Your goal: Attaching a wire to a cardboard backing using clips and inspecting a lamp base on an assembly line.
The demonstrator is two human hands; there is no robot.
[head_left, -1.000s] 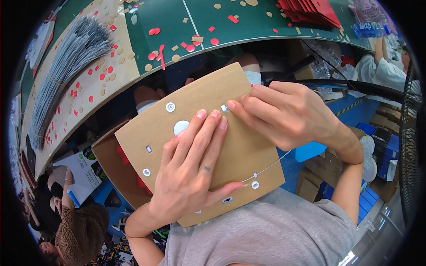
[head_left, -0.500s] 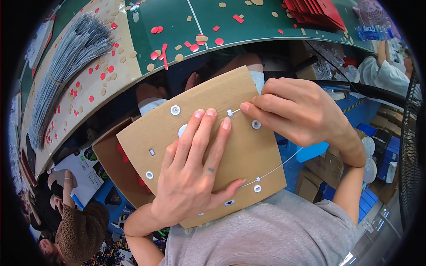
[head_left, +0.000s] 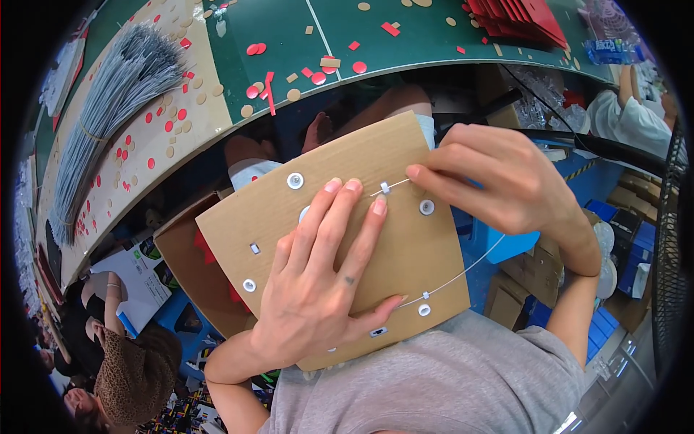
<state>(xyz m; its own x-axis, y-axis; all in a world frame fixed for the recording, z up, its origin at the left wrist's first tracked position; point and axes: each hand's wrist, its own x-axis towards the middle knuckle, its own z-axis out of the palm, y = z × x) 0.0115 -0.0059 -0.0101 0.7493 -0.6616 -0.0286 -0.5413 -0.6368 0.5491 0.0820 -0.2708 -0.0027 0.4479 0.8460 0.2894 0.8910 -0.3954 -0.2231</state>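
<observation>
A brown cardboard panel (head_left: pixel 426 253) lies tilted on my lap, with several round white grommets (head_left: pixel 296 180) and small rectangular slots set in it. My left hand (head_left: pixel 311 282) is spread flat on the panel, its index fingertip touching a small white clip (head_left: pixel 384 187). Above and right of that clip, my right hand (head_left: pixel 499 177) pinches a thin pale wire (head_left: pixel 463 273). The wire's free end pokes out past the clip's left side. Its other part loops down beyond the panel's right edge and back to a second clip (head_left: pixel 426 295), near my left thumb.
Across the far side runs a green table (head_left: pixel 275 29) strewn with red and tan cut-outs. A bundle of grey wires (head_left: pixel 108 123) lies on its left part. An open cardboard box (head_left: pixel 188 260) stands left of the panel. Red folded pieces (head_left: pixel 517 22) and a bottle (head_left: pixel 613 50) are far right.
The wire's end now sticks out on the clip's left side, where before it stopped at the clip. Panel and hands have shifted slightly right. My right hand keeps its pinch.
</observation>
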